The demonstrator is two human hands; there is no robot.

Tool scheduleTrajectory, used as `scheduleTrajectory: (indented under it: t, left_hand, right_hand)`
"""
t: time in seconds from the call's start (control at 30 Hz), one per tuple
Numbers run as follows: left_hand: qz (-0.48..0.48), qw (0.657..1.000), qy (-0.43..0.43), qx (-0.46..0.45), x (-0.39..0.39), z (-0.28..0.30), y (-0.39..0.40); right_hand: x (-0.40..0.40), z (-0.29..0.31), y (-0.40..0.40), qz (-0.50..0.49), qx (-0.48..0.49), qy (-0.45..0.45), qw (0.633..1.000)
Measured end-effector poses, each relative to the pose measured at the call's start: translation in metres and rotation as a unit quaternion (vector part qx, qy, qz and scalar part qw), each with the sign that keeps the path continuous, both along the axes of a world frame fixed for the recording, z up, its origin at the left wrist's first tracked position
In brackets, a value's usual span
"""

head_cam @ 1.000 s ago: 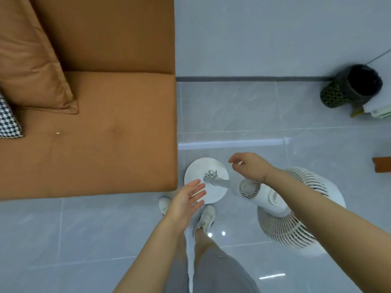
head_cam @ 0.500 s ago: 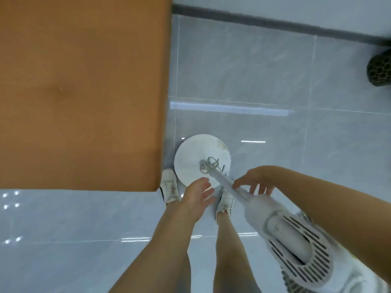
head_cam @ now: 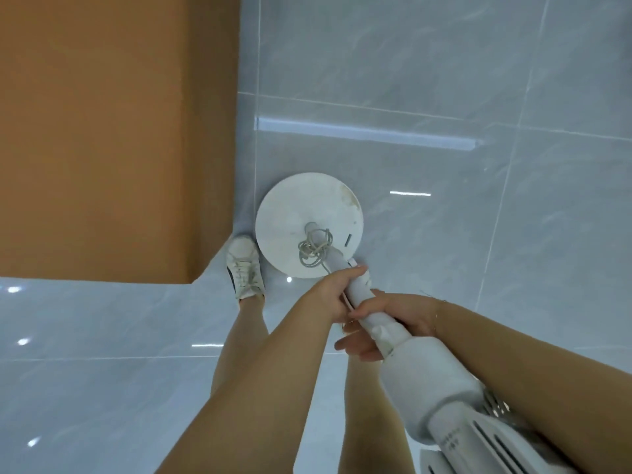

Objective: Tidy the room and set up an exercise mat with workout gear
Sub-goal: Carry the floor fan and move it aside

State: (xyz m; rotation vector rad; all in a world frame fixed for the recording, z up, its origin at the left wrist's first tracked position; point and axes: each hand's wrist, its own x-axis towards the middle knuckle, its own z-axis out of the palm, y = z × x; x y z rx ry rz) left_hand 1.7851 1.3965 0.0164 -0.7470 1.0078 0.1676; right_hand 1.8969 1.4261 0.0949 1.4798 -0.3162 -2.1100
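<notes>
Fan pole (head_cam: 355,289), white and slender, is shown held in both hands above a grey tiled floor (head_cam: 427,80). The left hand (head_cam: 330,295) is wrapped around the pole on its far side, closer to the round base (head_cam: 301,213); the right hand (head_cam: 393,323) is curled around the pole just near of it, where the pole thickens towards the motor housing (head_cam: 427,388). Both grips are closed on the pole, and the two hands are seen touching or almost touching.

The long axis of the standing fan runs from the base, far and left, to the grilled head (head_cam: 478,446), near and right, at the frame's lower edge. The base therefore lies beyond the grip and the heavy head lies on the near side of it. A loose coil of cord (head_cam: 313,249) is gathered round the pole where it meets the base. The base is seen just beside the corner of the orange sofa (head_cam: 102,131), with a white shoe (head_cam: 243,265) between the two; whether the base rests on the floor or is lifted cannot be told.

Any lift or carry is judged to depend on the weight of the head, which is nearer the right hand.
</notes>
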Motion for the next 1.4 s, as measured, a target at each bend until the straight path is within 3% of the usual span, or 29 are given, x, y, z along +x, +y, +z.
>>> scheduleTrajectory:
  t: [0.2,0.37,0.53,0.7,1.07,1.23,1.4]
  left_hand:
    - [0.021,1.000,-0.006,0.016,0.046,-0.002,-0.019]
    - [0.132,0.991,0.030,0.009,0.091,0.003,-0.048]
    - [0.266,0.959,0.088,0.039,0.131,0.035,-0.090]
    - [0.302,0.945,0.109,0.067,0.140,0.068,-0.113]
    - [0.356,0.926,0.125,0.020,0.133,0.180,-0.136]
    - [0.390,0.914,0.110,0.026,0.124,0.256,-0.164]
    - [0.415,0.900,0.123,0.052,0.082,0.312,-0.185]
  right_hand:
    - [0.056,0.003,-0.031,-0.043,0.002,-0.005,0.999]
    - [0.104,0.006,-0.054,-0.054,-0.009,0.019,0.998]
    - [0.147,0.015,-0.082,0.025,0.008,0.102,0.994]
    - [0.173,0.032,-0.092,0.071,0.012,0.169,0.983]
    - [0.153,0.144,-0.108,0.086,0.000,0.127,0.988]
    - [0.146,0.217,-0.118,0.178,0.024,0.144,0.973]
    - [0.111,0.257,-0.125,0.308,0.069,0.201,0.927]
